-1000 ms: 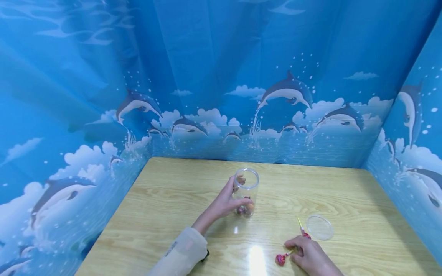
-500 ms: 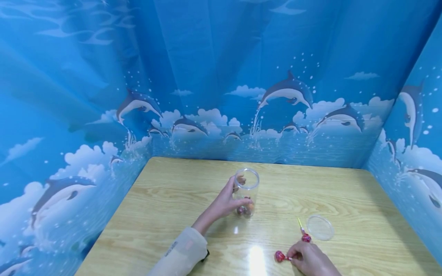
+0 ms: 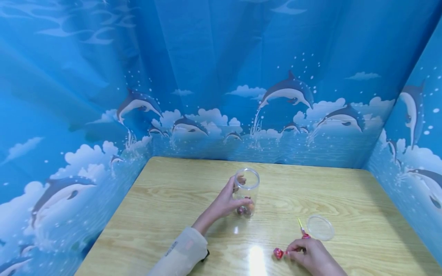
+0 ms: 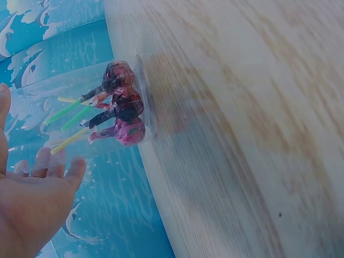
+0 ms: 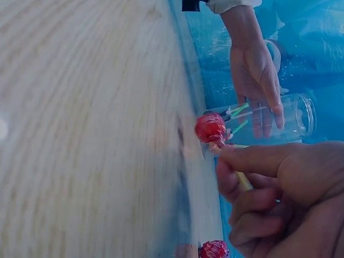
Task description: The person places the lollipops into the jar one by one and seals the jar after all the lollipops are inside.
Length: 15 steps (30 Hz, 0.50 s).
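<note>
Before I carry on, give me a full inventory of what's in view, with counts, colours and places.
clear jar: 1, transparent, standing uncovered on the table in the left hand
jar lollipops: at least 3, dark, red and pink wrappers, inside the jar; exact count unclear
held lollipop: 1, red wrapper, yellow stick, in the right hand
loose lollipop: 1, red wrapper, yellow stick, on the table beside the lid
round lid: 1, transparent, flat on the table
table: 1, pale wood grain, under everything
backdrop: blue, dolphin print, around the table
sleeve: 1, whitish, left arm
left hand: 1, around the jar
right hand: 1, pinching the held lollipop
</note>
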Motion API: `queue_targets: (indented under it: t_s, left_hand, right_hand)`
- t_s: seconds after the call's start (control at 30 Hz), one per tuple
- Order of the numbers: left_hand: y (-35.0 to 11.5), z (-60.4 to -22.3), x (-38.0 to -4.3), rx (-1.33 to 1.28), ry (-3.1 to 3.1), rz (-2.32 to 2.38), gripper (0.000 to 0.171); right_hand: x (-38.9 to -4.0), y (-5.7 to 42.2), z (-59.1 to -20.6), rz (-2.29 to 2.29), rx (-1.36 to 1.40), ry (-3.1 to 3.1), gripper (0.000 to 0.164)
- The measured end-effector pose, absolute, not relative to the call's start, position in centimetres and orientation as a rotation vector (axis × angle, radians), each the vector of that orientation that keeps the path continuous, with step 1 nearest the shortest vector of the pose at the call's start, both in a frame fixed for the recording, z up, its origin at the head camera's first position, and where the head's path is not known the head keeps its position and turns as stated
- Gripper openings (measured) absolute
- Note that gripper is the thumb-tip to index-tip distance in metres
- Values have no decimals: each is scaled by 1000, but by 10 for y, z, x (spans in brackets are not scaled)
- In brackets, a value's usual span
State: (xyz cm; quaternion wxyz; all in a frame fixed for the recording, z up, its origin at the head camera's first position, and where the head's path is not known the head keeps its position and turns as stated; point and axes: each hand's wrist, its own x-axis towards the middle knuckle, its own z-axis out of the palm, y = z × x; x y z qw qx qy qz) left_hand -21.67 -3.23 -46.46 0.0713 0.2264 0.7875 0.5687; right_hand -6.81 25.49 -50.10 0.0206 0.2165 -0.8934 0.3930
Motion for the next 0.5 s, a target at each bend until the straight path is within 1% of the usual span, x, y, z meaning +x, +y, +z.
queue_targets:
  t_s: [0.1, 0.23, 0.33, 0.4, 0.5]
  left_hand:
    - [-32, -464, -216, 671, 2373, 1706, 90]
    - [-33, -463, -216, 666, 2379, 1701, 90]
    - [-33, -464, -216, 674, 2371, 1715, 90]
    - [-33, -464, -216, 679, 2363, 1727, 90]
    - [-33, -464, -216, 677, 2359, 1731, 90]
  right_hand:
    - [-69, 254, -491, 1447, 480, -2835, 3]
    - [-71, 253, -475, 1808, 200, -2834, 18]
    - [-74, 254, -466, 1994, 147, -2731, 26]
    - [-75, 255, -460, 2099, 82, -2664, 29]
    - [-77, 258, -451, 2211, -24, -2549, 28]
